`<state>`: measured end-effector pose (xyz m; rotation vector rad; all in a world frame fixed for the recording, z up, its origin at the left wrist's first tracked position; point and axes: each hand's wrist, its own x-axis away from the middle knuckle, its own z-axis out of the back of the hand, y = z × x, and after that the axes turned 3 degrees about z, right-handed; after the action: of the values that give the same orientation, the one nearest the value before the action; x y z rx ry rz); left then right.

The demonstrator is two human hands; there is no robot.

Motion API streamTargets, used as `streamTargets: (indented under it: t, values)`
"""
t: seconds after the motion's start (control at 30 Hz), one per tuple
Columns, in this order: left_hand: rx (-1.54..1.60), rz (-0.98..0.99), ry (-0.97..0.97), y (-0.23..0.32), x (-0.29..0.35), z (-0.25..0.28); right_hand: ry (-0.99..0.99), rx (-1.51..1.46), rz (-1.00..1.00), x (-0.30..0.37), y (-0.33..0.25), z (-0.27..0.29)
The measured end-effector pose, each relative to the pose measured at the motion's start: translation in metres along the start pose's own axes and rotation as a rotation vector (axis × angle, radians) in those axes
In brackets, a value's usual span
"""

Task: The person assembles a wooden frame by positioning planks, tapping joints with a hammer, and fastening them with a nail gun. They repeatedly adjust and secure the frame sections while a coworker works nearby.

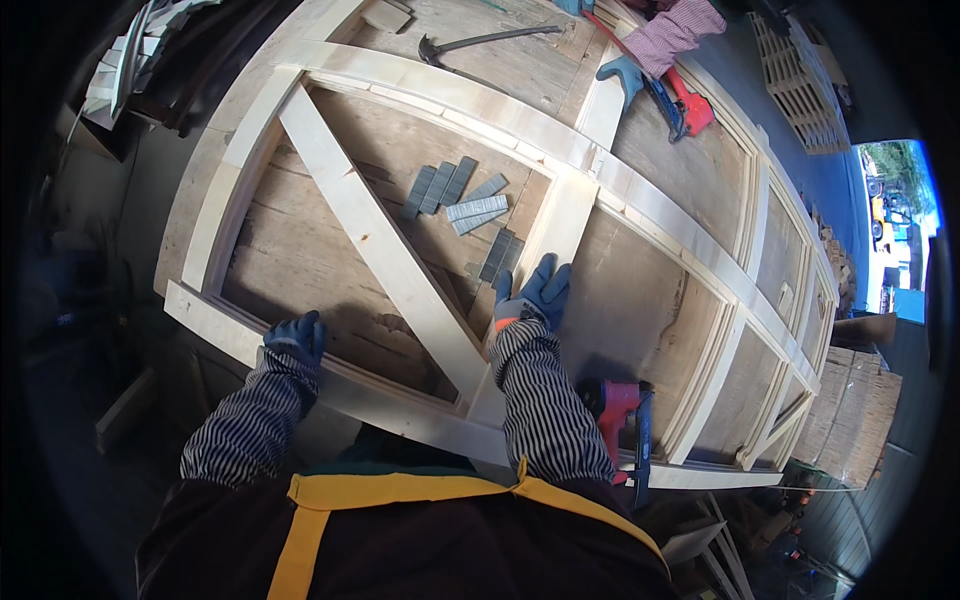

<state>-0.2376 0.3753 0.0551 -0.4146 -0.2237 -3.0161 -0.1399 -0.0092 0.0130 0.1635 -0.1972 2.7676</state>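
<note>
Head view. Pale wooden frame (500,108) lies flat on the plywood desk (300,240), directly before the wearer. Left hand (297,337), blue-gloved: fingers curled at near rail (400,411); cannot tell whether clamped. Right hand (537,293): fingers apart, laid on cross slat (566,222). Diagonal slat (350,200) spans the bay between the hands. Grey staple strips (436,188) lie loose in the same bay, beyond the hands. Red nail gun (620,405) beside right forearm. Far side: hammer (490,40); co-worker's gloved hand (627,77) near second red tool (693,108).
</note>
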Motion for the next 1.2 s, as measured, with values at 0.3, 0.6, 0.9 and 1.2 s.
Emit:
streamTargets:
  t: [0.3, 0.6, 0.9, 1.2]
  values:
    - [-0.042, -0.033, 0.105, -0.010, -0.002, -0.009, 0.039, -0.193, 0.078, 0.002, 0.009, 0.006]
    - [-0.039, -0.020, 0.110, -0.013, -0.001, -0.017, 0.274, -0.544, 0.265, 0.110, 0.095, -0.004]
    - [-0.077, 0.063, -0.130, 0.010, 0.005, 0.026, 0.483, -1.515, 0.333, -0.056, 0.007, 0.284]
    - [-0.073, -0.107, -0.420, 0.028, 0.004, 0.041, -0.066, -0.448, -0.142, 0.140, 0.047, 0.003]
